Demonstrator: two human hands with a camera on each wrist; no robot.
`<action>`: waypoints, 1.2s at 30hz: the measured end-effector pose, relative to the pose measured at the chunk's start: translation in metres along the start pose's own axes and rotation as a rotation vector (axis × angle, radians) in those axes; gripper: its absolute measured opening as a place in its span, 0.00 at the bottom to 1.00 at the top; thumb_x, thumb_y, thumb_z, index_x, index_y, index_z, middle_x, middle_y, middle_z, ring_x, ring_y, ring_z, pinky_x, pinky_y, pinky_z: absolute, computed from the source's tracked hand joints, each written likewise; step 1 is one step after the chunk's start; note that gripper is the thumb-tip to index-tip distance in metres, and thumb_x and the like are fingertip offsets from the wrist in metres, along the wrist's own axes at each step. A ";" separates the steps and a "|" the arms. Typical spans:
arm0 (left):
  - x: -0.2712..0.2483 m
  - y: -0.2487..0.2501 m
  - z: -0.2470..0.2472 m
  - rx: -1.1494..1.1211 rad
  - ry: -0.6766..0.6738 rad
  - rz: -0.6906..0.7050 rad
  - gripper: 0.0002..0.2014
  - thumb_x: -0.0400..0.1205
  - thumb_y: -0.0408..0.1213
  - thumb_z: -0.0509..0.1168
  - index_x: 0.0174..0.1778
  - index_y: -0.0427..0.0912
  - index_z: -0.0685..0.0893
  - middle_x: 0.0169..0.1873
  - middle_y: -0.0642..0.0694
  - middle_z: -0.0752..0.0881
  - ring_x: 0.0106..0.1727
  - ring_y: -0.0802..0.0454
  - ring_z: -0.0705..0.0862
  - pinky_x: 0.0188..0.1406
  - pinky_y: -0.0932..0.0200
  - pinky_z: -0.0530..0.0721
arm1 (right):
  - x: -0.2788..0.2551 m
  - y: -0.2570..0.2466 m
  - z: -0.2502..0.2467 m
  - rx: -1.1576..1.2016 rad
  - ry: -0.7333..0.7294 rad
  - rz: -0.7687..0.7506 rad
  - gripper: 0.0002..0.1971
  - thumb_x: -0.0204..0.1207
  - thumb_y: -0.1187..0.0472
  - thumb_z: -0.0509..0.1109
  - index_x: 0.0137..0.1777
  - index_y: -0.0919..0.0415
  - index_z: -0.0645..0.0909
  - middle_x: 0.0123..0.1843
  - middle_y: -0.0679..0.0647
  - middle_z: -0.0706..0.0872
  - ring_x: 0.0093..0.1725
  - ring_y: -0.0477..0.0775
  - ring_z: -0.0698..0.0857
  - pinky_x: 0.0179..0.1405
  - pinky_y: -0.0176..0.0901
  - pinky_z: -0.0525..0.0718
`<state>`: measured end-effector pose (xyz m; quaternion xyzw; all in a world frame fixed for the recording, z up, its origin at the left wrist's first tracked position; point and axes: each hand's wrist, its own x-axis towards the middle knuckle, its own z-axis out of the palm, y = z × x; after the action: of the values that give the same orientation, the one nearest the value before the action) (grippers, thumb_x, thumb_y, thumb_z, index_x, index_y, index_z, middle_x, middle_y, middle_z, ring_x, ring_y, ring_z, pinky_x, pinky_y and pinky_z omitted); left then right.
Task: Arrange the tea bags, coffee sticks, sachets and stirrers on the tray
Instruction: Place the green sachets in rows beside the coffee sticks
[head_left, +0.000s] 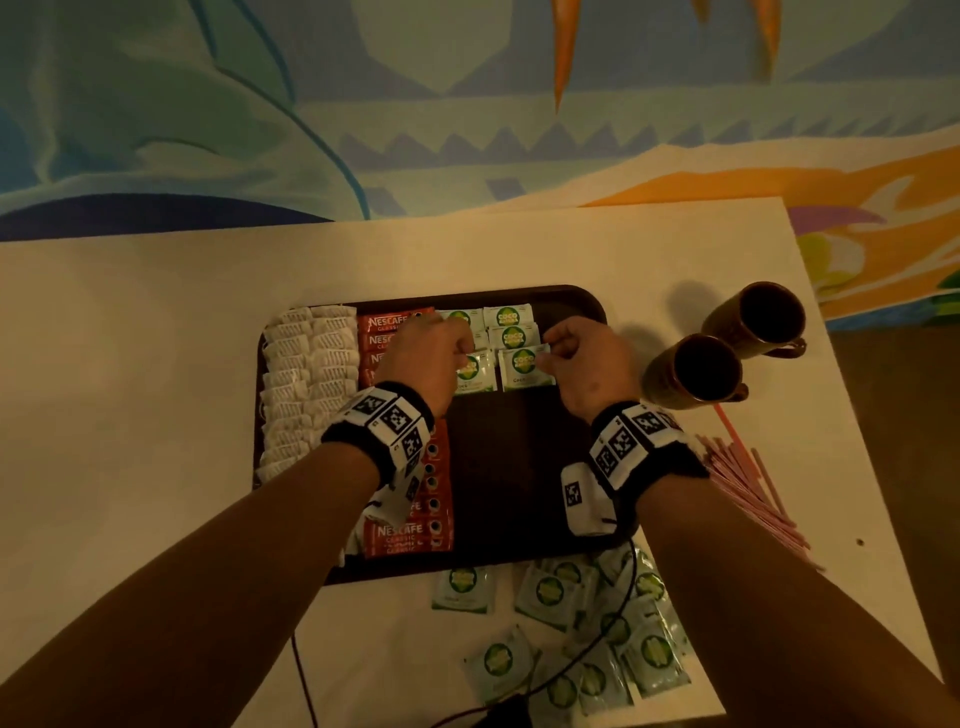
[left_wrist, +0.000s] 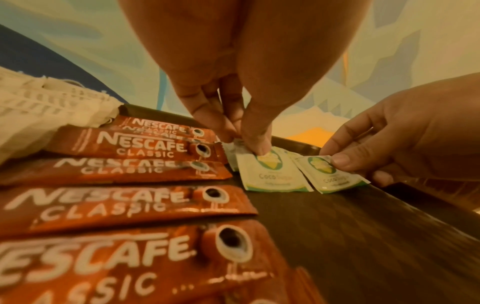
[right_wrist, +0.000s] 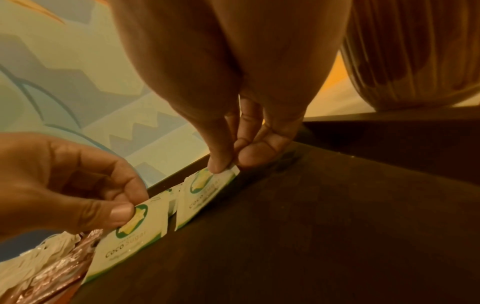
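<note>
The dark brown rectangular plastic tray (head_left: 571, 299) lies on the white table (head_left: 156, 322). Along its left edge sit white crinkled paper tea bags (head_left: 306, 364), then glossy red foil coffee sticks (left_wrist: 124, 205) printed "NESCAFE CLASSIC". Near the far edge, the left hand (head_left: 431, 353) pinches one square white-green sachet (left_wrist: 270, 174) reading "Coco Sugar"; the right hand (head_left: 587, 358) pinches the adjacent sachet (right_wrist: 205, 191). Both sachets lie flat on the tray.

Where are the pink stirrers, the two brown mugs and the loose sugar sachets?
pink stirrers (head_left: 748, 488), head view, middle of the bundle.
brown mugs (head_left: 693, 371), head view, nearer mug's rim.
loose sugar sachets (head_left: 597, 644), head view, middle of the pile.
</note>
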<state>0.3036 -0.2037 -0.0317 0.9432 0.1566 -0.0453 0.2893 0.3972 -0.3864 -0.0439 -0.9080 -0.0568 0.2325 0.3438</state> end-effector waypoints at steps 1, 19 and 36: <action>0.001 0.000 0.001 -0.005 -0.008 -0.003 0.15 0.79 0.17 0.66 0.51 0.40 0.90 0.47 0.42 0.86 0.48 0.47 0.86 0.52 0.48 0.88 | 0.000 0.000 0.001 -0.003 0.006 0.000 0.11 0.77 0.59 0.80 0.57 0.53 0.86 0.47 0.47 0.88 0.48 0.47 0.87 0.49 0.43 0.86; 0.003 -0.005 0.008 0.006 0.039 0.010 0.05 0.82 0.24 0.70 0.50 0.36 0.88 0.46 0.41 0.81 0.51 0.42 0.81 0.49 0.46 0.83 | -0.002 -0.006 0.007 -0.073 0.070 -0.011 0.14 0.77 0.56 0.80 0.61 0.55 0.85 0.49 0.48 0.88 0.50 0.49 0.87 0.50 0.43 0.85; -0.054 -0.064 -0.038 0.022 0.013 -0.182 0.07 0.80 0.33 0.75 0.52 0.47 0.88 0.49 0.49 0.83 0.48 0.53 0.82 0.56 0.55 0.86 | -0.025 -0.014 0.001 -0.057 0.109 -0.073 0.15 0.82 0.51 0.75 0.63 0.57 0.85 0.56 0.51 0.90 0.50 0.46 0.84 0.49 0.42 0.83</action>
<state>0.2320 -0.1472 -0.0246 0.9285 0.2432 -0.0668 0.2724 0.3754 -0.3820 -0.0255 -0.9260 -0.0778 0.1684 0.3288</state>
